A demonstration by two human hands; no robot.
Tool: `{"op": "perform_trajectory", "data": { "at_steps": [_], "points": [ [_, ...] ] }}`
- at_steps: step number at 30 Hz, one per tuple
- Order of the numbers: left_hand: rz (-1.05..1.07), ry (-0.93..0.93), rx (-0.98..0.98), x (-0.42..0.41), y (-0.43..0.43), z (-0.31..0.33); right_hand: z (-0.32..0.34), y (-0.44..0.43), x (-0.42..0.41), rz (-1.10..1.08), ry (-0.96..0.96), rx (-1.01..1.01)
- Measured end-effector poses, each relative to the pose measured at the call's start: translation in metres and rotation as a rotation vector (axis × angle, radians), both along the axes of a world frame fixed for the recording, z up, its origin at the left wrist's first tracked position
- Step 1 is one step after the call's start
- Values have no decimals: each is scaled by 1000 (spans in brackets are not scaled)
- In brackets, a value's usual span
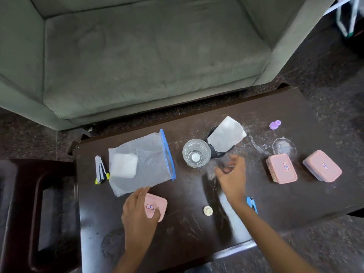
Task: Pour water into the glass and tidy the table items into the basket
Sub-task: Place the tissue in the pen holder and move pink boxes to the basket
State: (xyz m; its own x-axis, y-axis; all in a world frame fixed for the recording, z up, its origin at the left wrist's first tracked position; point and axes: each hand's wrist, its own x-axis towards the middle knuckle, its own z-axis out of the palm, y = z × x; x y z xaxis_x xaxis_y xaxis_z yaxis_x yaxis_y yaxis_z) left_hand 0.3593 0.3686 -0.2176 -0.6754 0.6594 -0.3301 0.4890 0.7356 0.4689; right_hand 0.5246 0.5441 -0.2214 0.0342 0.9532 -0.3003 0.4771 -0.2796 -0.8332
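A clear glass (196, 153) stands upright mid-table. Just behind it on the right is a black mesh basket (217, 152) with a white paper (226, 135) sticking out of it. My right hand (232, 174) hovers blurred just in front of the basket, fingers loosely curled, with nothing seen in it. My left hand (138, 211) rests on a pink lidded box (155, 206) near the front edge. Two more pink boxes (281, 168) (322, 166) sit at the right. A zip bag (140, 161) with a white pad inside lies left of the glass.
A stapler (100, 170) lies left of the bag. A small cream cap (208, 210) and a blue clip (252, 203) lie near the front. A purple cap (275, 124) and clear lid (283, 147) sit at the back right. A sofa (137, 56) stands behind the table.
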Motion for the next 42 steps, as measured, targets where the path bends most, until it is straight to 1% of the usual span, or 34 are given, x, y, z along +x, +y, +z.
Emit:
{"op": "perform_trajectory", "data": {
  "at_steps": [2, 4, 5, 6, 8, 10, 11, 12, 14, 15, 17, 19, 26, 30, 34, 35, 36, 38, 39, 40, 42],
  "points": [
    [-5, 22, 15, 2, -5, -1, -2, -18, -13, 103, 26, 14],
    [1, -16, 116, 9, 1, 9, -5, -30, -25, 162, 52, -17],
    [-6, -66, 181, 13, 9, 13, -8, -33, -30, 145, 72, -43],
    [-18, -126, 237, 18, 21, 17, -9, -32, -35, 97, 104, -66],
    [-13, -277, 327, 28, 52, 16, -11, -26, -41, -81, 159, -77],
    [43, -467, 367, 39, 86, 8, -9, -10, -36, -278, 204, -65],
    [76, -554, 373, 44, 101, 3, -9, 1, -32, -336, 247, -78],
    [114, -622, 380, 49, 114, -2, -8, 13, -26, -348, 300, -107],
    [215, -673, 411, 58, 132, -14, -11, 34, -15, -251, 349, -144],
    [252, -653, 432, 59, 137, -19, -14, 41, -11, -173, 330, -154],
    [257, -583, 483, 62, 142, -26, -17, 51, -5, -44, 265, -194],
    [247, -560, 496, 63, 141, -28, -16, 54, -3, 0, 246, -230],
    [227, -515, 444, 56, 148, -37, -12, 52, -6, -45, 336, -260],
    [208, -511, 410, 52, 149, -41, -13, 55, -5, -39, 341, -253],
    [184, -518, 292, 49, 141, -26, -12, 52, -2, -16, 318, -207],
    [156, -488, 248, 46, 134, -19, -12, 49, 0, -19, 310, -177],
    [106, -411, 206, 41, 124, -13, -14, 45, 3, -27, 292, -146],
    [-54, -128, 121, 27, 89, -1, -17, 32, 9, -30, 214, -103],
    [-127, 23, 74, 18, 69, 1, -19, 22, 12, -18, 145, -88],
    [-167, 128, 15, 12, 51, -1, -21, 13, 16, 2, 63, -69],
    [-178, 173, -112, 6, 17, -9, -26, -7, 20, 63, -69, -12]
  ]
}}
